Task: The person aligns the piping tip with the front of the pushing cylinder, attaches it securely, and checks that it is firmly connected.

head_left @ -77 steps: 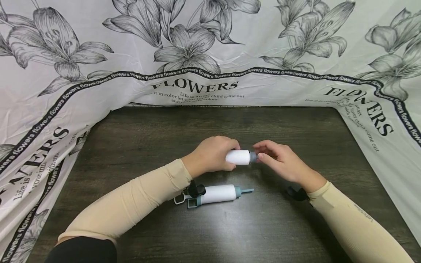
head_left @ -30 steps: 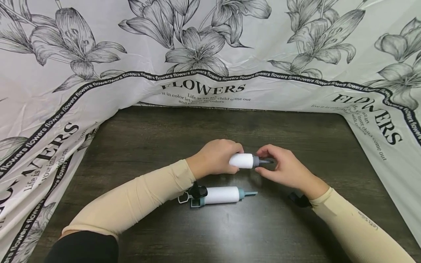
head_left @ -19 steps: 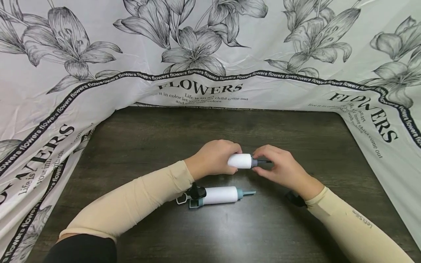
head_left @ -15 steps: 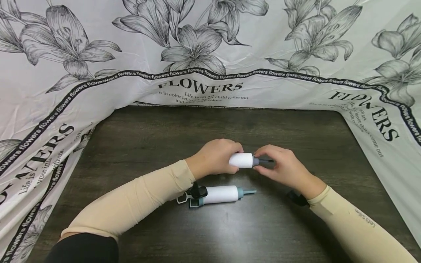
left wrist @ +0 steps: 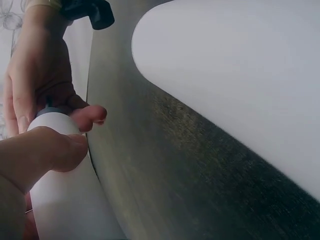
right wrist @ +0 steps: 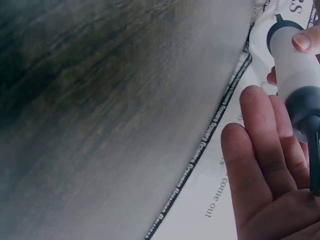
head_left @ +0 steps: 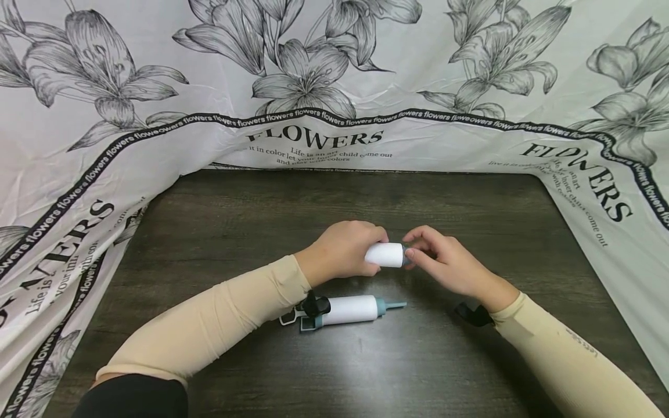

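Observation:
My left hand grips a white tube-shaped bottle, holding it roughly level above the table. On its right end is a dark grey nozzle cap with a thin spout. My right hand pinches that cap between thumb and finger; in the right wrist view the thumb is out of sight and the other fingers lie loosely beside it. The left wrist view shows the left thumb across the white body. A dark ring marks the bottle's far end.
A second white tube with a thin teal spout lies nearer on the dark wooden table. Its left end has a teal frame, partly hidden by my left wrist strap. A flower-printed cloth surrounds the table.
My right hand has rolled round the cap, its thumb now over the near side and hiding the spout seen earlier. The left hand and bottle have hardly moved.

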Demonstrator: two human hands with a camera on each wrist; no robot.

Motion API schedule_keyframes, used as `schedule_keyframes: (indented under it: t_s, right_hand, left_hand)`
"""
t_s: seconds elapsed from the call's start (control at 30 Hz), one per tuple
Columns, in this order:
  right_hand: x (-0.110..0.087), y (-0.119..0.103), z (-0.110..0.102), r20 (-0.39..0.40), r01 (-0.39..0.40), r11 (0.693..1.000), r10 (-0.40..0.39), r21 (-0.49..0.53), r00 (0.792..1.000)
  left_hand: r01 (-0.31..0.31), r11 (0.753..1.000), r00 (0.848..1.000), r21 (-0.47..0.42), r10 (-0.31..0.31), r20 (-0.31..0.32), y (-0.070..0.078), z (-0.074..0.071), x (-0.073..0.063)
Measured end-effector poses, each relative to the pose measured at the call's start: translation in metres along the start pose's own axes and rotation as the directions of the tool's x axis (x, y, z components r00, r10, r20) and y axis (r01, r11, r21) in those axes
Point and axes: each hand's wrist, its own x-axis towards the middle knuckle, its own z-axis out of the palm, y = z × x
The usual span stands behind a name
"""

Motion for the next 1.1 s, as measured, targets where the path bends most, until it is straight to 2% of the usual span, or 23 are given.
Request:
schedule_keyframes:
  t_s: [0.1, 0.2, 0.37, 0.53, 0.67, 0.8, 1.1]
  right_hand:
    - [-0.001, -0.001, -0.002, -0.002, -0.037, 0.999, 0.037, -0.018, 0.999]
    - [-0.001, -0.001, -0.003, -0.032, -0.012, 0.997, 0.010, -0.076, 0.999]
    - [0.000, -0.001, -0.004, -0.091, 0.105, 0.981, -0.121, -0.162, 0.988]
    - [0.000, -0.006, -0.005, -0.113, 0.230, 0.935, -0.268, -0.268, 0.957]
    - [-0.002, -0.007, -0.006, -0.123, 0.271, 0.911, -0.321, -0.312, 0.939]
    - [-0.003, -0.004, -0.006, -0.136, 0.255, 0.911, -0.312, -0.324, 0.940]
    - [-0.002, 0.000, 0.004, -0.060, 0.186, 0.964, -0.200, -0.189, 0.978]
  left_hand:
    - [-0.007, 1.000, 1.000, -0.002, 0.007, 0.002, 0.001, 0.001, 0.002]
    - [-0.017, 1.000, 1.000, 0.004, 0.017, -0.006, 0.002, 0.001, 0.004]
    - [-0.021, 1.000, 0.999, 0.023, 0.021, -0.026, 0.002, -0.002, 0.006]
    - [-0.012, 0.999, 1.000, 0.033, 0.012, -0.014, 0.002, -0.002, 0.008]
    - [-0.020, 0.999, 1.000, 0.026, 0.021, -0.020, 0.002, -0.002, 0.009]
    - [-0.031, 0.999, 0.999, 0.009, 0.031, -0.038, 0.002, -0.001, 0.008]
    - [-0.020, 1.000, 1.000, 0.012, 0.021, -0.023, -0.002, 0.009, -0.002]
